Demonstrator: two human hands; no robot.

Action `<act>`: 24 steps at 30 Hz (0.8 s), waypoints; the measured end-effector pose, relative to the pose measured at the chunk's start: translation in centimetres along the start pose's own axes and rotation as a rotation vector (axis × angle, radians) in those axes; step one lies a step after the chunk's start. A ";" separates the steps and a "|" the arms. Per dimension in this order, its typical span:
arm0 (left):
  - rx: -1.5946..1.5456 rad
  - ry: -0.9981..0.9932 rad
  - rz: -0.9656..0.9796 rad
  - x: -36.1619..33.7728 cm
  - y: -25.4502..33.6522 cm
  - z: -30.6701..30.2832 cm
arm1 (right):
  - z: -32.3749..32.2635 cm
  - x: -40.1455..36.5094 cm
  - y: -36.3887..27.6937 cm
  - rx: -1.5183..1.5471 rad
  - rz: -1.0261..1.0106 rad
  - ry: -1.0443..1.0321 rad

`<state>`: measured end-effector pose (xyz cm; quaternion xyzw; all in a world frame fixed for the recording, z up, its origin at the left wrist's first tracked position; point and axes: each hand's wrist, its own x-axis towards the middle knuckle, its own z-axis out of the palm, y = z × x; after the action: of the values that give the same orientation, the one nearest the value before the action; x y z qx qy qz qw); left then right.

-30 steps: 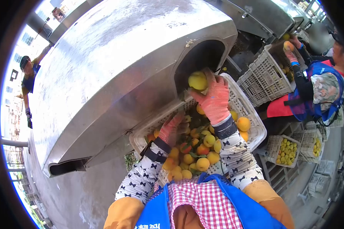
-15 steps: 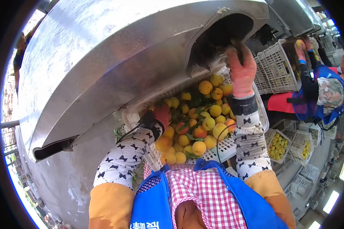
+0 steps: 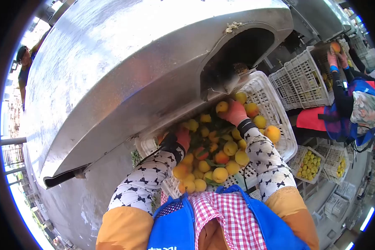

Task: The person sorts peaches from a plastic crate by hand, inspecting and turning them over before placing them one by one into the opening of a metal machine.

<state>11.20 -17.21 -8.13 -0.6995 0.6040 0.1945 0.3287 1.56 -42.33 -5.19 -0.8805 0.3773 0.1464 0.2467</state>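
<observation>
A white plastic crate holds many yellow-orange peaches with some green leaves among them. My right hand, in a pinkish-orange glove, is at the crate's far side, its fingers closed on a yellow peach. Deep at the left end of the pile is my left hand, gloved alike, beside other peaches; its fingers are hidden by the fruit and the wrist.
A large metal chute with a dark round opening overhangs the crate's far side. On the right, a co-worker holds a peach above another crate. More crates of fruit stand below. Another person is at far left.
My right hand has come down from the chute opening into the crate and closed on a peach. My left hand stays at the left end of the pile. The view has shifted slightly.
</observation>
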 end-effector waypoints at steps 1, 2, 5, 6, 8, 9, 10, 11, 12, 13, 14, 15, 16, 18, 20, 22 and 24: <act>-0.113 -0.025 -0.009 -0.7 -0.5 0.8 | -0.5 -0.9 0.6 0.001 0.012 -0.001; -0.231 -0.055 -0.021 -1.3 -0.5 1.3 | -0.9 -2.4 1.3 0.644 -0.009 -0.167; -0.345 -0.276 0.037 -3.5 -2.9 -3.9 | -3.7 -8.3 0.1 1.515 -0.014 -0.324; -0.327 -0.270 0.040 -3.2 -2.8 -4.4 | -3.7 -9.2 -0.2 1.764 -0.126 -0.381; -0.384 -0.317 0.003 -3.1 -3.2 -5.2 | -3.4 -10.9 -0.6 2.119 -0.184 -0.364; -0.341 -0.305 -0.001 -3.2 -3.5 -5.1 | -3.6 -11.1 -0.6 2.145 -0.218 -0.333; -0.411 -0.202 -0.011 -3.8 -3.5 -4.5 | -4.0 -11.5 -0.6 2.121 -0.232 -0.261; -0.486 -0.101 -0.010 -3.9 -3.6 -4.0 | -4.4 -12.2 -0.4 2.093 -0.234 -0.188; -0.595 -0.142 -0.015 -4.9 -4.2 -5.6 | -5.5 -13.5 -0.4 1.953 -0.114 -0.084; -0.570 -0.138 -0.001 -4.8 -4.8 -5.5 | -6.2 -14.3 -0.2 1.968 -0.117 -0.055; -0.835 -0.104 -0.024 -5.0 -5.6 -4.5 | -6.5 -15.1 -0.1 1.926 -0.030 -0.048; -1.108 -0.077 -0.057 -5.4 -5.8 -3.2 | -6.4 -15.6 -0.1 1.882 0.062 -0.059; -1.218 0.063 -0.053 -5.5 -5.7 -2.1 | -6.2 -15.7 0.8 1.821 0.061 -0.124; -1.812 0.095 0.152 -8.6 -4.2 -7.0 | -6.0 -16.0 0.7 1.712 -0.001 -0.101; -2.623 0.012 0.530 -9.9 -2.0 -8.9 | -5.6 -16.1 0.2 1.284 -0.180 0.043; -2.713 0.139 0.459 -10.2 0.5 -10.8 | -6.7 -16.8 -2.0 1.084 -0.154 -0.007; -2.820 0.346 0.404 -10.6 1.9 -12.8 | -6.8 -16.9 -2.6 0.939 -0.191 0.083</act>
<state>5.66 -18.63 7.59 -0.3538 0.0294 0.5766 -0.7359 -7.36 -34.46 8.79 -0.7098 0.3295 -0.0987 0.6147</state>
